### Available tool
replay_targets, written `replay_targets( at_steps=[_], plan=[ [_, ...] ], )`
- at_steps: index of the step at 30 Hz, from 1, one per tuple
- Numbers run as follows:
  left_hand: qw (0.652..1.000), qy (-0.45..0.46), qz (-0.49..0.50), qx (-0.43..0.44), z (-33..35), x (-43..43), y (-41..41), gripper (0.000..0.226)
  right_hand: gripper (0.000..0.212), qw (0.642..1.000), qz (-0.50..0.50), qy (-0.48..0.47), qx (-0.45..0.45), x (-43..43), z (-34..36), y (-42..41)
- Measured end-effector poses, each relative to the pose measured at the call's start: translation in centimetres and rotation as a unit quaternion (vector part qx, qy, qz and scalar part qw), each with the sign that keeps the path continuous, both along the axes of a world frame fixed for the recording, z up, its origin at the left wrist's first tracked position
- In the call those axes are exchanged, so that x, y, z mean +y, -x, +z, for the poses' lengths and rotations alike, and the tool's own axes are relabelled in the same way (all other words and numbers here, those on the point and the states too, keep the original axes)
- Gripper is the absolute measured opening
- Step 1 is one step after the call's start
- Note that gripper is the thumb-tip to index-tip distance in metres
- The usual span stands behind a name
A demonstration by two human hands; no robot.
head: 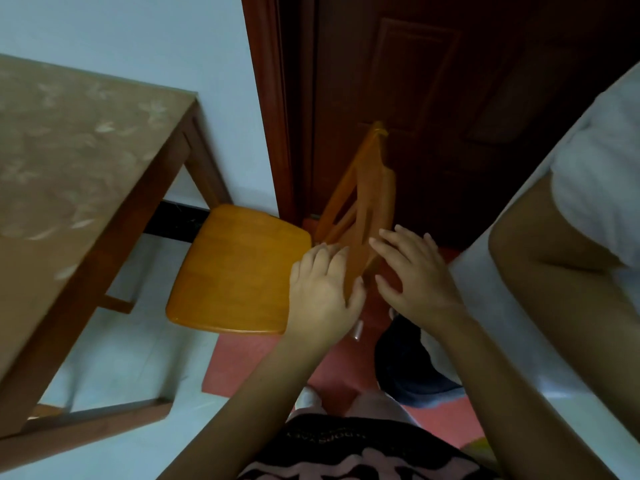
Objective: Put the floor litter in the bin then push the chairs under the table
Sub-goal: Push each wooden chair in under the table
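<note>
Left hand (pixel 322 292) grips orange wooden chair (pixel 239 268) by backrest; right hand (pixel 415 271) beside.

The left hand (pixel 322 289) is gripping the top of the chair (pixel 235 268) back, its fingers curling over the seat side. The right hand (pixel 412 271) is resting spread, fairly straight fingers against the back's other side. The table (pixel 69 168) is standing just left of the chair, one leg near the seat's far edge. A dark door (pixel 450 98) is rising behind the chair, and a red mat (pixel 249 358) is lying beneath its rear.
</note>
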State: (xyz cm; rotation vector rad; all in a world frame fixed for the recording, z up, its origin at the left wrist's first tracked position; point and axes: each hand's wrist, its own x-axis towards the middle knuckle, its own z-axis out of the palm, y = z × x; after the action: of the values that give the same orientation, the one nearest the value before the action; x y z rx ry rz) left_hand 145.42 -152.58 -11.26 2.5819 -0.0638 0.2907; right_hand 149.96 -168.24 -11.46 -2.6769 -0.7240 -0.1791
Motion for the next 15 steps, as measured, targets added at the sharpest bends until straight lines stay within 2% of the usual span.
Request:
replay_targets(
  at_steps=[15],
  plan=[
    [0.999, 0.022, 0.012, 0.031, -0.4, -2.9, -3.3, 0.044, 0.054, 0.999, 0.034, 0.005, 0.021, -2.9, -0.1, -5.2]
  ],
)
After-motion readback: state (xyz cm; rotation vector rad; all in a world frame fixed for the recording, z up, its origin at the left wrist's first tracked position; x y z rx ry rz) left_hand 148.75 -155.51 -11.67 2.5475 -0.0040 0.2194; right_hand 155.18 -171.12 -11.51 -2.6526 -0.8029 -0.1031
